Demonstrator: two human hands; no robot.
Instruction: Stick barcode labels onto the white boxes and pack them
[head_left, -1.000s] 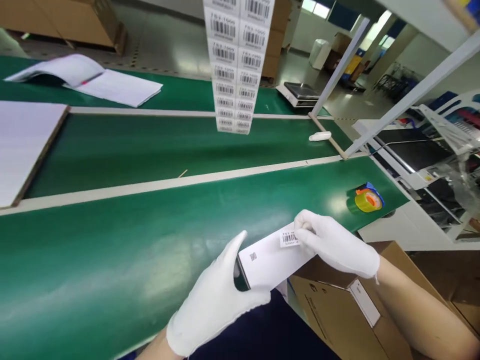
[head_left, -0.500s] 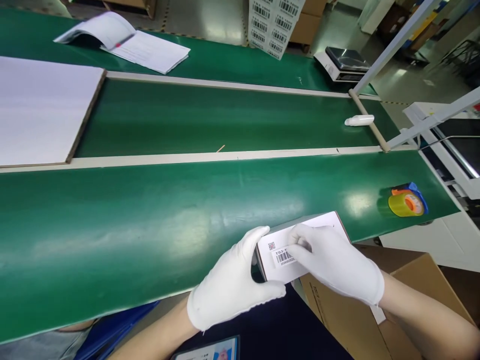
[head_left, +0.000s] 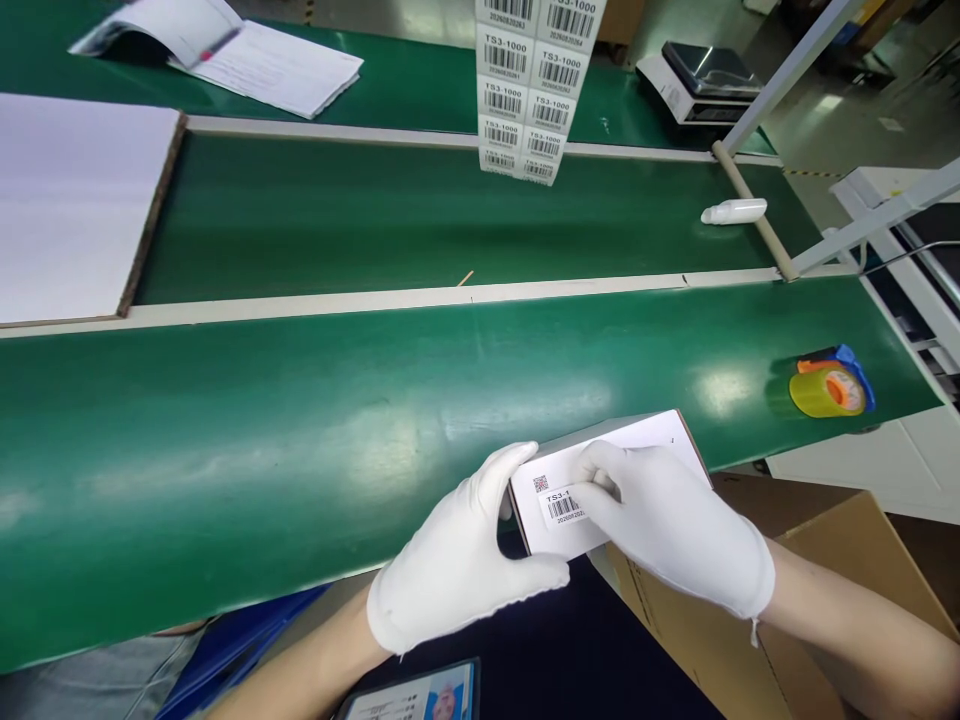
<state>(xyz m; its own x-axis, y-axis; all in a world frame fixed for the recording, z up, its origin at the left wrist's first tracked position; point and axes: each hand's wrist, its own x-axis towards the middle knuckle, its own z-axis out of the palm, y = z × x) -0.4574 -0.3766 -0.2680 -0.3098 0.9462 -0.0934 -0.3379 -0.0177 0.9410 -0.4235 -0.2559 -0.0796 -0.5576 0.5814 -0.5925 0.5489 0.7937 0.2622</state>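
A small white box (head_left: 649, 432) is held tilted above the near edge of the green worktable. My gloved left hand (head_left: 472, 550) grips its left end, thumb and fingers around the corner. On the top face, beside a small printed QR code, lies a white barcode label (head_left: 561, 507) reading "TS3-1" before the fingers cover the rest. My gloved right hand (head_left: 667, 520) pinches at the right end of this label with thumb and forefinger, against the box. The fingertips hide that end, so I cannot tell whether it is fully stuck down.
A sheet of barcode labels (head_left: 525, 90) hangs ahead over the green table (head_left: 337, 400). To the right lies a yellow tape roll (head_left: 829, 390); an open brown carton (head_left: 847, 550) stands below. Farther back are an open booklet (head_left: 292, 75), a white bottle (head_left: 735, 211) and a scale (head_left: 705, 85).
The view has shifted, so the hanging label sheet appears lower and larger. Both hands keep nearly the same hold on the box and label.
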